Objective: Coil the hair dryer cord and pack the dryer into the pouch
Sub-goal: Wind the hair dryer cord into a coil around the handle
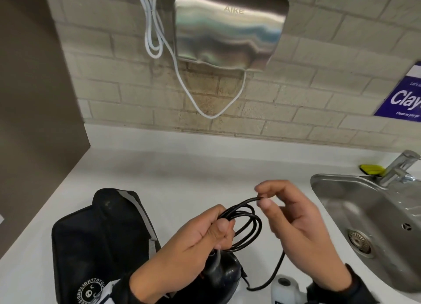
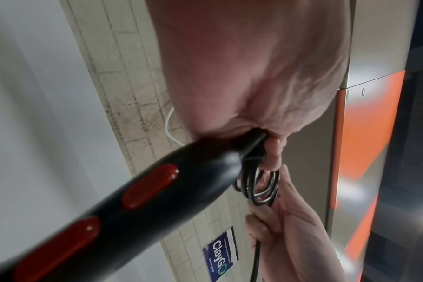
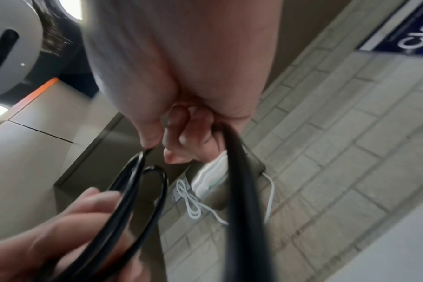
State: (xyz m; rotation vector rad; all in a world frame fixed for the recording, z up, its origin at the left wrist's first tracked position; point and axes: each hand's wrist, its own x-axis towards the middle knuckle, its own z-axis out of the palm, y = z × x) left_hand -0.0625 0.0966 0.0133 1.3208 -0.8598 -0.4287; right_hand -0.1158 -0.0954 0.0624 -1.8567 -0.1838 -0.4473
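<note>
black and soft-sided, the pouch (image 1: 95,242) lies at the near left of the white counter (image 1: 182,167), a grey strip along its edge and a round white print low on its face. whether its mouth is unzipped i cannot tell. just right of it, the left hand (image 1: 191,242) has its fingers curled round a gathered bundle of the cord (image 1: 245,221), three or four smooth, glossy black loops standing out from the fist. below that fist hangs the hair dryer (image 1: 224,271); in the left wrist view its handle is matte black, rounded, with two long red switches. further right, the right hand (image 1: 296,221) pinches the top of the outermost loop between thumb and fingertips, and the rest of the cord trails slack under that hand toward the near counter edge. the plug is not visible.

by my judgement the coiling is partly done: a length of loose cord is left to wind, and packing has not begun, since the dryer is outside the pouch.

at far right, a brushed steel sink (image 1: 323,185) with a chrome tap (image 1: 398,169) sits in the counter.
</note>
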